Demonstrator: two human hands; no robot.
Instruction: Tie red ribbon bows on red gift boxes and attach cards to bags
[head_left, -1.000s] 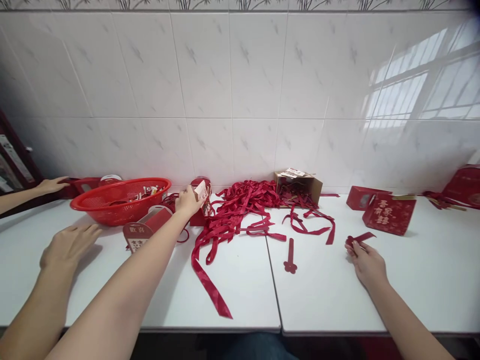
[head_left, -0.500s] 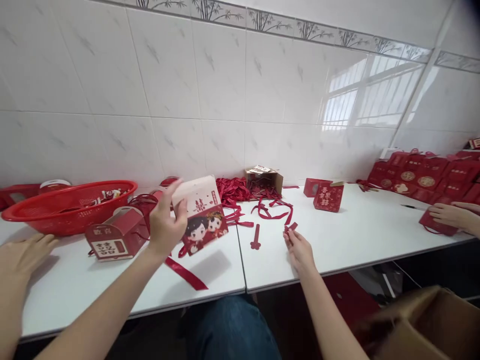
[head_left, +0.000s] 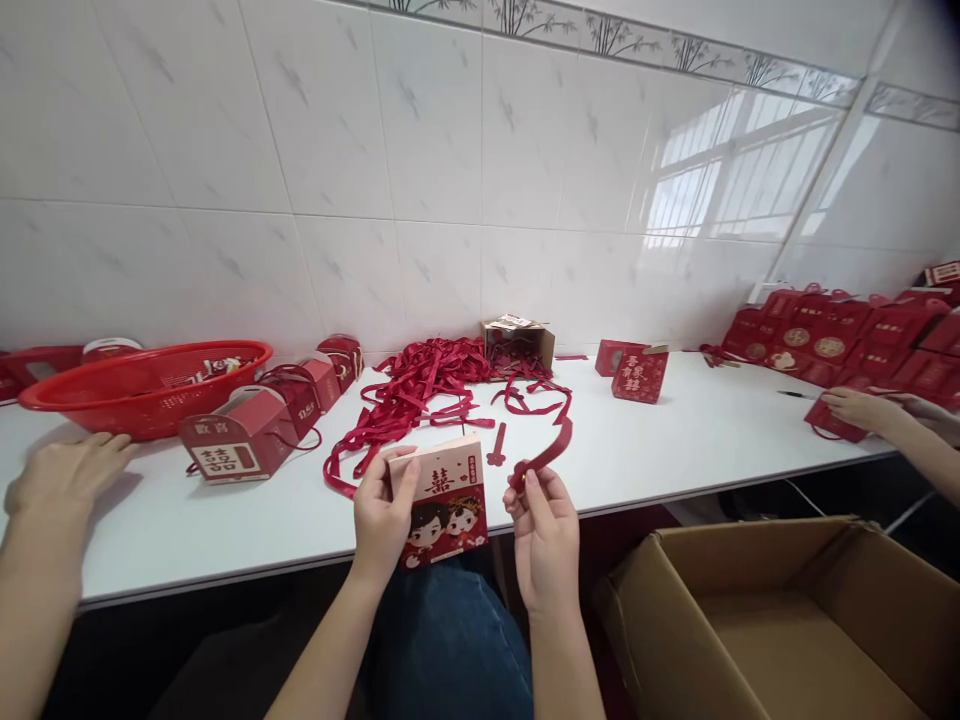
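Note:
My left hand [head_left: 384,510] grips a small red and pink gift box [head_left: 444,500] with a cartoon couple printed on it, held upright over the table's front edge above my lap. My right hand [head_left: 544,530] pinches the end of a red ribbon strip [head_left: 551,450], which curls up and back to the right of the box. Behind both hands a loose heap of red ribbons [head_left: 420,385] lies on the white table [head_left: 675,450]. A single flat ribbon piece [head_left: 496,445] rests just beyond the box.
Another person's hand [head_left: 64,478] lies flat at the left near a red basket [head_left: 146,385] and a row of red boxes [head_left: 240,440]. A third person's hand [head_left: 862,410] holds a red box at right, near stacked boxes [head_left: 840,335]. An open cardboard carton [head_left: 787,610] sits lower right.
My left hand has brought the gift box from the back of the table down to its front edge. My right hand has lifted a ribbon off the table. The view has swung right.

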